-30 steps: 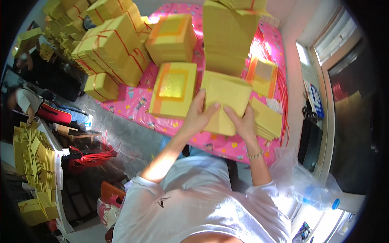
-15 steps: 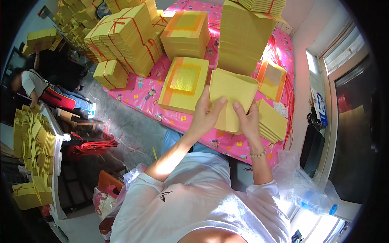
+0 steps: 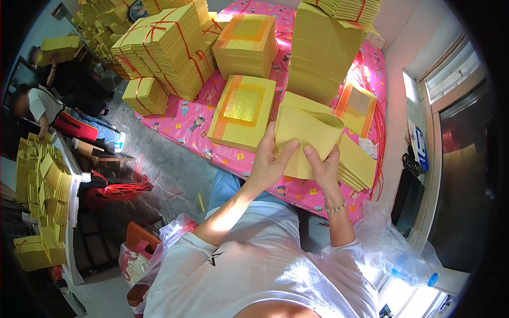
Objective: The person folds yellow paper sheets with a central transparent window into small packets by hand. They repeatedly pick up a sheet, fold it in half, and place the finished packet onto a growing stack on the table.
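A folded yellow paper sheet (image 3: 305, 139) is held in front of me above the pink-covered table. My left hand (image 3: 271, 163) grips its lower left side, thumb on top and fingers underneath. My right hand (image 3: 324, 170), with a beaded bracelet at the wrist, pinches the lower right side the same way. The sheet bulges into a rounded loop at its upper right. Just behind it lies more yellow paper, partly hidden. Left of my hands is a stack of yellow paper (image 3: 217, 127) topped with an orange-bordered gold foil square. Several folded yellow papers (image 3: 360, 163) lie fanned out at right.
The table has a pink patterned cover (image 3: 185, 127). A tall yellow paper stack (image 3: 323, 58) and red-tied bundles (image 3: 164, 50) stand behind. Red strings (image 3: 378, 132) hang along the right edge. A plastic bag (image 3: 379, 238) is beside my right arm. Co-workers are at far left.
The sheet's upper part has folded over toward me and now forms a visible loop at the right. Both hands keep their grip, slightly lower in the picture.
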`<state>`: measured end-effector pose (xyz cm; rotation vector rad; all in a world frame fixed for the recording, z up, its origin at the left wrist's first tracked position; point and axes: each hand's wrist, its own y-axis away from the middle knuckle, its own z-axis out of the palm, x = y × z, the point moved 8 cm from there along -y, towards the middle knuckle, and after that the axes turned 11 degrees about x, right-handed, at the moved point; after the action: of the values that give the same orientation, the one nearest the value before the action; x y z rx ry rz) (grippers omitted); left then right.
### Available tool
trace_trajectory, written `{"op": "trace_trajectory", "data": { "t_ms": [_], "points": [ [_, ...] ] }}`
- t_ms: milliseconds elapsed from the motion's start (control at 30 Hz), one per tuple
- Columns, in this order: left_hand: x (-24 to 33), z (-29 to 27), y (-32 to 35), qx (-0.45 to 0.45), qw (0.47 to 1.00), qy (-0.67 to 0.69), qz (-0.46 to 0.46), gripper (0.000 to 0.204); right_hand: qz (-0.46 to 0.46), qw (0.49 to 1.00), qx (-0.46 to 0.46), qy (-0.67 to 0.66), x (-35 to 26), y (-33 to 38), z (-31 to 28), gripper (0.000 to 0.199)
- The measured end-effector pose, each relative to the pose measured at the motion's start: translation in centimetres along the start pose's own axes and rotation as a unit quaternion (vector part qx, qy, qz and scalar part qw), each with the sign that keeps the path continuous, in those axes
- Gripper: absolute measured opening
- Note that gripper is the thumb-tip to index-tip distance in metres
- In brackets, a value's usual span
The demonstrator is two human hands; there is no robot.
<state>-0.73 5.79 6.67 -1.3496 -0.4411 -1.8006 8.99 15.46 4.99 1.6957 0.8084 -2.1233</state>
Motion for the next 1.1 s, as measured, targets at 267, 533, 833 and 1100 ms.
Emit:
{"op": "trace_trajectory", "data": {
  "t_ms": [267,533,833,1100],
  "points": [
    [-2.7,-0.4,-2.2,-0.019,0.996,-0.035,-0.086,0.034,0.139,0.989,0.050,0.031,0.9,-1.3,0.1,0.034],
    [-5.0,0.3,-3.7,-0.040,0.977,-0.024,-0.208,0.034,0.216,0.973,0.063,-0.055,3.7,-2.5,-0.2,0.040],
    [-7.4,-0.1,-4.6,-0.022,0.962,-0.050,-0.268,0.033,0.248,0.962,0.073,-0.093,4.8,-3.0,-0.1,0.039],
    [-4.9,0.8,-3.9,-0.036,0.991,-0.029,-0.128,0.035,0.107,0.990,0.095,-0.003,2.0,-2.6,-0.6,0.031]
  ]
}}
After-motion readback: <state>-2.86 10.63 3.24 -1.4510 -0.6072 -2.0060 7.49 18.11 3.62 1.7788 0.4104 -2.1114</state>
